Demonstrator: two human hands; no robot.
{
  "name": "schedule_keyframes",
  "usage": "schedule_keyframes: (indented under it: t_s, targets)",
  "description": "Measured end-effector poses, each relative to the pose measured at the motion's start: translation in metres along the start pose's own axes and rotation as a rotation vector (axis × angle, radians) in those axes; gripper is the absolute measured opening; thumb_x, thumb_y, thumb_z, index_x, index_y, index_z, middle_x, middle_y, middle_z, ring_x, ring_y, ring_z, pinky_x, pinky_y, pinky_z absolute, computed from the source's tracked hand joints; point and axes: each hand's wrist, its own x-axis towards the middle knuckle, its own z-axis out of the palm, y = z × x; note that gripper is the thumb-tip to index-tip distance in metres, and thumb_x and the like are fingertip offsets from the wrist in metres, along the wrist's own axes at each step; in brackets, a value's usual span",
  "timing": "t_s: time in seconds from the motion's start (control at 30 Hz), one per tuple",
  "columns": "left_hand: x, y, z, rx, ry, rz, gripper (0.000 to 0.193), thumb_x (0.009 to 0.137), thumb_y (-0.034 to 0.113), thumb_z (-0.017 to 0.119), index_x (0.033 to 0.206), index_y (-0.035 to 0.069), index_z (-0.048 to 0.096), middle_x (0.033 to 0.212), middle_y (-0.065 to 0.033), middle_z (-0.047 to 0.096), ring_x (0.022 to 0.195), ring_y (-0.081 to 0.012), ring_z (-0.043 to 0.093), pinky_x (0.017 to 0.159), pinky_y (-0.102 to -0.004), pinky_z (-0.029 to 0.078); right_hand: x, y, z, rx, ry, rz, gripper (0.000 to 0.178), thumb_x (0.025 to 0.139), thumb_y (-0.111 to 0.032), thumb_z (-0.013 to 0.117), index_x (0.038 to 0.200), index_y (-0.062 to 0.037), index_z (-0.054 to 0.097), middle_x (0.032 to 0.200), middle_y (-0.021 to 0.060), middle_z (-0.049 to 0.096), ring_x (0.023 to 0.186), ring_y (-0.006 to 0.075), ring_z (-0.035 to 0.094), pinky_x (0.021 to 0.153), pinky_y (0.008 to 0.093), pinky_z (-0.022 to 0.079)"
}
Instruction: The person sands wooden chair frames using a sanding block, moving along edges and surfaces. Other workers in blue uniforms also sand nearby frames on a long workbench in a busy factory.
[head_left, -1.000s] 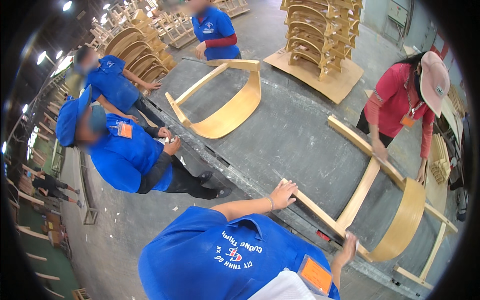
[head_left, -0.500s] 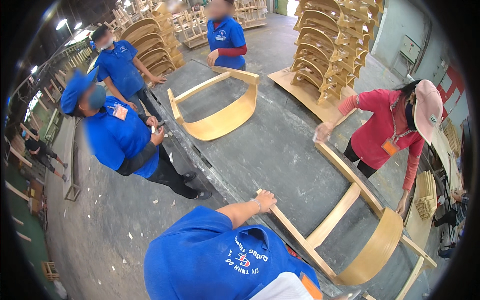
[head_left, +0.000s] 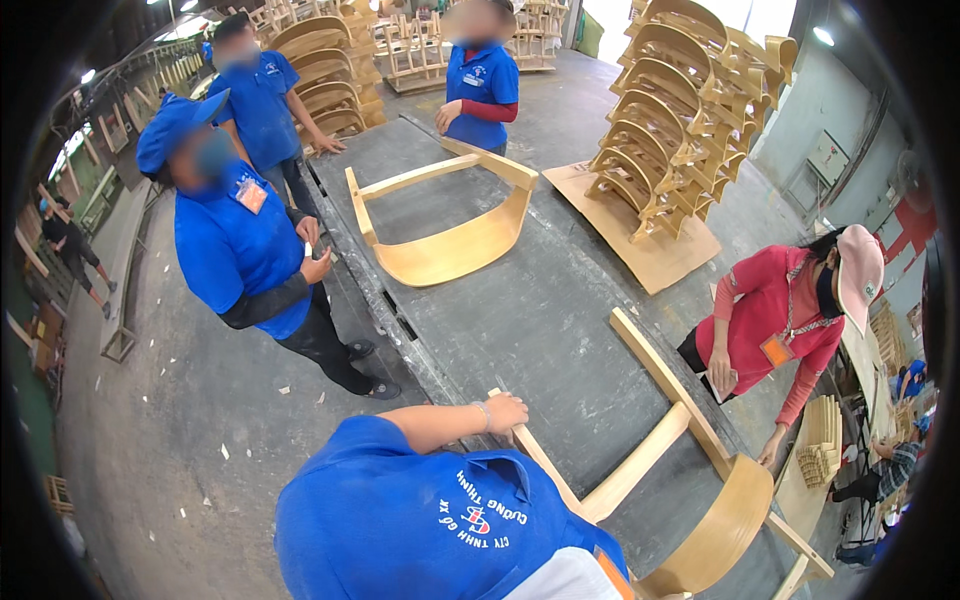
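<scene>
Pale wood is passing under your left hand (head_left: 507, 411), which is resting across the near rail (head_left: 546, 463) close to its end, though I cannot tell how tightly; your right hand isn't showing. From that grip the wooden frame (head_left: 637, 462) is lying rightward on the grey table (head_left: 540, 330), its near rail running toward the lower right, its curved band (head_left: 722, 525) sitting nearer the co-worker's hand (head_left: 772, 448).

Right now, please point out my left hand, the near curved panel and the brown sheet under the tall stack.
Left hand (head_left: 507, 412): head view, back of hand.
Near curved panel (head_left: 722, 528): head view, middle of face.
Brown sheet (head_left: 655, 267): head view, near bare corner.
</scene>
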Motion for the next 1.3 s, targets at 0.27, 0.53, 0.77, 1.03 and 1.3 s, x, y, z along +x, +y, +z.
schedule_keyframes:
  t_s: [0.27,0.53,0.77,1.03,1.3]
  targets:
    - [-0.059,-0.024,-0.166,-0.136,0.176,0.147,0.051,0.072,0.051,0.086,0.104,0.013,0.074,0.098,-0.0059,0.072,0.105,-0.0299,0.067,0.099,-0.0457,0.048,0.077,-0.043,-0.026,-0.008,0.148,-0.086,0.030,0.102,-0.015,0.051,0.125,-0.0011,0.065,0.097,0.0158,0.070,0.084,0.0339,0.069,0.074,0.0440,0.053]
    - [-0.074,-0.025,-0.317,-0.142,0.452,0.041,0.064,0.074,0.074,0.077,0.079,0.011,0.078,0.073,-0.0113,0.073,0.072,-0.0348,0.071,0.064,-0.0448,0.054,0.208,-0.071,-0.043,-0.059,0.351,-0.264,0.029,0.102,-0.019,0.052,0.119,0.0000,0.066,0.088,0.0161,0.070,0.074,0.0345,0.069,0.066,0.0449,0.055]
    - [-0.004,-0.029,-0.370,-0.092,0.589,-0.038,0.073,0.074,0.084,0.071,0.066,0.012,0.074,0.064,-0.0092,0.069,0.063,-0.0328,0.068,0.058,-0.0428,0.051,0.327,-0.169,-0.032,-0.068,0.399,-0.411,0.035,0.102,-0.016,0.053,0.129,0.0044,0.062,0.087,0.0200,0.071,0.076,0.0365,0.072,0.068,0.0465,0.059]
    - [0.046,-0.031,-0.414,-0.059,0.487,-0.097,0.083,0.077,0.091,0.060,0.059,0.011,0.070,0.060,-0.0104,0.066,0.062,-0.0327,0.068,0.058,-0.0428,0.050,0.166,-0.329,-0.118,0.336,0.301,-0.742,0.054,0.097,-0.006,0.054,0.149,-0.0113,0.060,0.135,0.0183,0.070,0.121,0.0336,0.067,0.103,0.0429,0.051]
    - [0.056,-0.003,-0.439,-0.057,0.411,-0.080,0.081,0.082,0.089,0.058,0.071,0.011,0.078,0.068,-0.0110,0.071,0.071,-0.0334,0.071,0.067,-0.0437,0.055,0.133,-0.351,-0.101,0.381,-0.138,-0.498,0.046,0.101,-0.018,0.054,0.146,-0.0141,0.066,0.127,0.0111,0.076,0.111,0.0241,0.073,0.095,0.0367,0.054]
